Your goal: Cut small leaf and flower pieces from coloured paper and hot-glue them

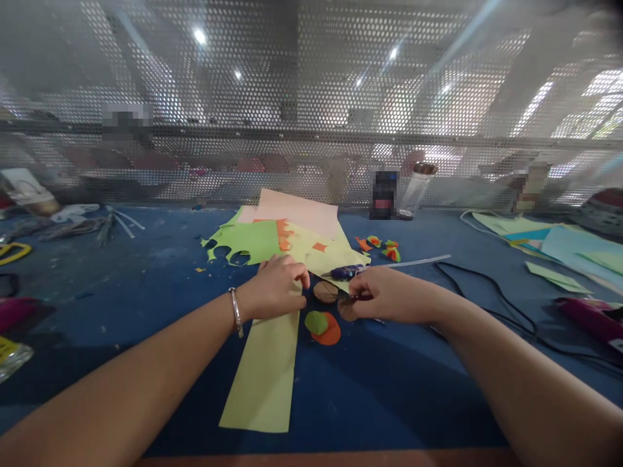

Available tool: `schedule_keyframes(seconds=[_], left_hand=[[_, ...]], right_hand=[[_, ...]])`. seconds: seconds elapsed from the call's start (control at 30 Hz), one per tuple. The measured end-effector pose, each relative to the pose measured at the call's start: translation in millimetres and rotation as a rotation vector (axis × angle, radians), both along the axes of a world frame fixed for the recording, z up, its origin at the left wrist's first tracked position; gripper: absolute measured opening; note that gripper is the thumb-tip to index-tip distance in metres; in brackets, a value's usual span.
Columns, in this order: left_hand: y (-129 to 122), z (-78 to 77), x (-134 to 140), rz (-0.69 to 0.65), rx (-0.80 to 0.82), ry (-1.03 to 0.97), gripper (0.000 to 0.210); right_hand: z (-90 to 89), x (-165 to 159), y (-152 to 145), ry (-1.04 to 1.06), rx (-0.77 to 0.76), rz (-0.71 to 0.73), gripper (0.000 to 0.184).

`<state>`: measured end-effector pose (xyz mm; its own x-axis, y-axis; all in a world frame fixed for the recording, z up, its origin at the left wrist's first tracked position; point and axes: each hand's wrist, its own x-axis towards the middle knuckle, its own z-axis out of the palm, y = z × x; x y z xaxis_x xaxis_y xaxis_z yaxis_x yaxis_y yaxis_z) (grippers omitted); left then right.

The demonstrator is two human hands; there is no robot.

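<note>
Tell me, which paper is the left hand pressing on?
The long pale yellow strip that runs toward the camera. The left hand rests on its far end; the bright green sheet and pink sheet lie beyond, untouched.

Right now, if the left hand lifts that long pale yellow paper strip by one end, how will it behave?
The pale yellow paper strip looks thin and lies flat on the blue table, so it will probably droop, not stay stiff. It is likely very light and may slide under a push. The left hand presses its top end; pinched there, it could crease.
</note>
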<state>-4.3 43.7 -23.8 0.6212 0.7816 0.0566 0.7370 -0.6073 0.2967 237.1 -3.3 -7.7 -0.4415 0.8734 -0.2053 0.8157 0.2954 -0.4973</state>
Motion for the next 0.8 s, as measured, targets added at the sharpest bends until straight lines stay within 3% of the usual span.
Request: schedule_keyframes(seconds=[0.1,0.27,0.57,0.8], left_hand=[[5.3,-1.9,-3.6,-0.020,-0.054,-0.022,0.035],[0.8,-1.7,-1.3,-0.117,-0.160,-0.002,0.059],[-8.5,10.1,5.0,-0.149,-0.231,0.082,0.034],[-14.5,8.3,8.1,-0.154,-0.190,0.068,0.043]], right_hand=[[1.0,-1.3,-1.1,0.010,-0.083,0.037,0.024],[1.5,-1.0,-0.6,-0.061,-0.035,0.018,0.031],[-1.9,0.0,1.2,-0.168,0.041,-0.022,0.034],[-2.6,-1.9,-0.3,-0.238,0.081,-0.005,0.034]])
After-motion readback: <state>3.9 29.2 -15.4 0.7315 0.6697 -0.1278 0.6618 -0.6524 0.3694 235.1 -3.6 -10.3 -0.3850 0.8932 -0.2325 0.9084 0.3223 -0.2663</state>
